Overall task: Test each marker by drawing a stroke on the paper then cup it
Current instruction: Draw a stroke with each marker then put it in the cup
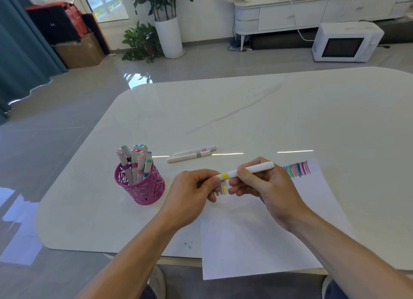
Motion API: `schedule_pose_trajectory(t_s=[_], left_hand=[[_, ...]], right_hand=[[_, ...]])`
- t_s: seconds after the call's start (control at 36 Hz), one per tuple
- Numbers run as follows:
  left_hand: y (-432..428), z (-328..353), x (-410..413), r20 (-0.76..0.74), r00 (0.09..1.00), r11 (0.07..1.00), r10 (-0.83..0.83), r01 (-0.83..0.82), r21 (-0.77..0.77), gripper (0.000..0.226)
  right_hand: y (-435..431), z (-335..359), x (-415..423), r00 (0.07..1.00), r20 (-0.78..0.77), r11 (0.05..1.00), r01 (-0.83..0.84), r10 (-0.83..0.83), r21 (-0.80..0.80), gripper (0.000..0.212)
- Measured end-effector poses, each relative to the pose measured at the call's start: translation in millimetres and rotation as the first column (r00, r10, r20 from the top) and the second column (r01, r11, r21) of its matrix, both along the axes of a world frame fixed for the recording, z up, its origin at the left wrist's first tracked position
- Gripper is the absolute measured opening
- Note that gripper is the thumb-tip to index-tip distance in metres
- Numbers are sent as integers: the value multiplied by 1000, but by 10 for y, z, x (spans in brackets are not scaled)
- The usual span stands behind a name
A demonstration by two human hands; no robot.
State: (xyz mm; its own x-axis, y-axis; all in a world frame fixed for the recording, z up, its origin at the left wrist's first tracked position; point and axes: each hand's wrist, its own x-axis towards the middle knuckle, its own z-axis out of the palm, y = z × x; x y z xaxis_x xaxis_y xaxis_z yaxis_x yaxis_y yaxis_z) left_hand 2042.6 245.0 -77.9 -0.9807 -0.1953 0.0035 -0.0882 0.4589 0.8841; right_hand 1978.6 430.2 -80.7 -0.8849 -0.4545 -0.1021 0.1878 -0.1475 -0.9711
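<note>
A white marker with a yellow band [257, 168] is held level above the white paper [257, 236]. My right hand [261, 184] grips its barrel. My left hand [192, 193] pinches its left end, which its fingers hide. Colored strokes [298, 169] line the paper's far right edge, and a few more strokes [222, 189] show between my hands. A pink lattice cup [143, 187] holding several markers stands left of my left hand. Two white markers [192, 154] lie on the table beyond my hands, one with a pink band and one with a grey band.
The white marble-look table [268, 115] has a rounded near-left corner, and the paper overhangs its front edge. Small ink specks [188, 245] mark the table near that edge. On the floor beyond are potted plants [156, 37], a white microwave [344, 44] and boxes [73, 41].
</note>
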Motion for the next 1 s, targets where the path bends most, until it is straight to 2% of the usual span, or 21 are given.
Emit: schedule_pose_trajectory(t_s=[0.14,0.31,0.47,0.56,0.67,0.72,0.81,0.86,1.0], left_hand=[[-63,69,-21,-7,1000,977,30,-28,210,14],[-54,103,-30,22,993,859,115,-110,500,17],[-77,184,-5,-42,987,783,155,-97,615,22],[-98,257,25,-140,961,854,237,-138,502,21],[-138,326,110,-309,895,939,321,-258,229,9],[-184,343,169,-417,859,949,299,-312,37,14],[-234,402,233,-571,794,908,211,-375,-186,20],[-250,446,254,-640,741,877,201,-427,-219,22],[-324,477,264,-735,636,842,236,-511,-171,24]], right_hand=[[-5,116,-33,999,-36,999,4,-3,34,11],[3,92,-45,999,-27,989,-13,17,148,15],[-24,4,-43,994,-104,956,-14,47,294,7],[-31,-28,-78,997,-76,951,30,-7,309,21],[-31,-79,-150,994,-64,936,103,-86,337,29],[-22,-111,-182,992,-69,920,126,-108,371,29],[0,-147,-204,993,-70,891,119,-98,439,27],[23,-164,-223,993,-65,873,114,-94,475,22],[74,-210,-268,995,-45,846,102,-92,524,17]])
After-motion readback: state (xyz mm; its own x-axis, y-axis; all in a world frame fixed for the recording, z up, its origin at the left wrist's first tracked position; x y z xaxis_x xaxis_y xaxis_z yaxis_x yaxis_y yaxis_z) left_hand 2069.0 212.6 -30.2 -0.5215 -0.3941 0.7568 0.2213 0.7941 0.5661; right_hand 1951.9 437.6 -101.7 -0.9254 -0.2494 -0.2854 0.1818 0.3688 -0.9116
